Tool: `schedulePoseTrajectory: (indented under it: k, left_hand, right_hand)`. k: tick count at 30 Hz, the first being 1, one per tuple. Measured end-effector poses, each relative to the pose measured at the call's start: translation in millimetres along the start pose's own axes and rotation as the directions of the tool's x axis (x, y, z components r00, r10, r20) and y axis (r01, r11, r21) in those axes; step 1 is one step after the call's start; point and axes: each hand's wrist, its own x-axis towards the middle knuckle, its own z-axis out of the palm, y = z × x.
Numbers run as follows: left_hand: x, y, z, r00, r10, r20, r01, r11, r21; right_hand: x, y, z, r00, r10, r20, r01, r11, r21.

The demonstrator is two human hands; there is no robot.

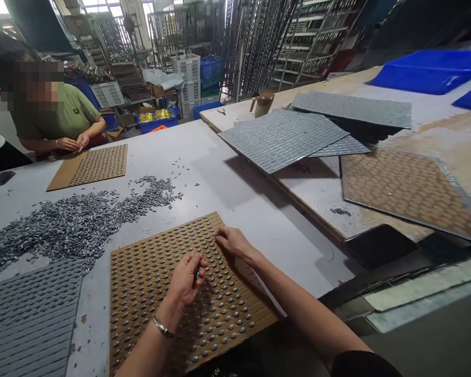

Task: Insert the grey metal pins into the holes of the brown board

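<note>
In front of me lies a brown ribbed board (160,283) with rows of small silver oval pieces on it. My left hand (186,277) is over the middle of the board, palm turned up. Its curled fingers hold a few small dark, shiny pieces (197,272). My right hand (233,242) is at the board's far right edge, fingertips pinched together and pointing down at a row. Whatever lies between those fingertips is hidden. A large heap of loose silver oval pieces (74,220) spreads over the white table (235,183) beyond and left of the board.
A grey ribbed board (27,319) with similar pieces lies at left. Across the table a person in a green shirt (70,112) works at another brown board (98,165). At right are stacked grey sheets (282,136), a mug (264,103), a dark phone-like slab (380,245) and a blue bin (427,70).
</note>
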Motion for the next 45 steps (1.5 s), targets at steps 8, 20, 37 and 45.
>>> schedulePoseTrajectory:
  k: [8,20,37,45]
  left_hand:
    - [-0.6,1.6,-6.0,0.999,0.002,0.040,0.002,0.996,-0.084]
    - [-7.3,0.4,0.4,0.994,-0.022,0.110,0.033,0.995,-0.094]
    - [-20.0,-8.6,13.6,0.998,-0.016,0.062,0.010,0.996,0.090]
    - [-23.1,-3.6,0.6,0.999,0.016,0.049,-0.017,1.000,0.013]
  right_hand:
    - [7.1,-0.2,8.6,0.998,0.044,-0.032,-0.047,0.996,-0.077]
    - [-57.1,-34.9,-2.1,0.987,-0.145,-0.072,0.162,0.879,0.448]
    - [-90.3,-37.5,19.0,0.993,0.081,-0.089,0.022,0.607,0.794]
    - [-41.5,1.1,-5.9,0.983,0.169,0.070,-0.165,0.657,0.735]
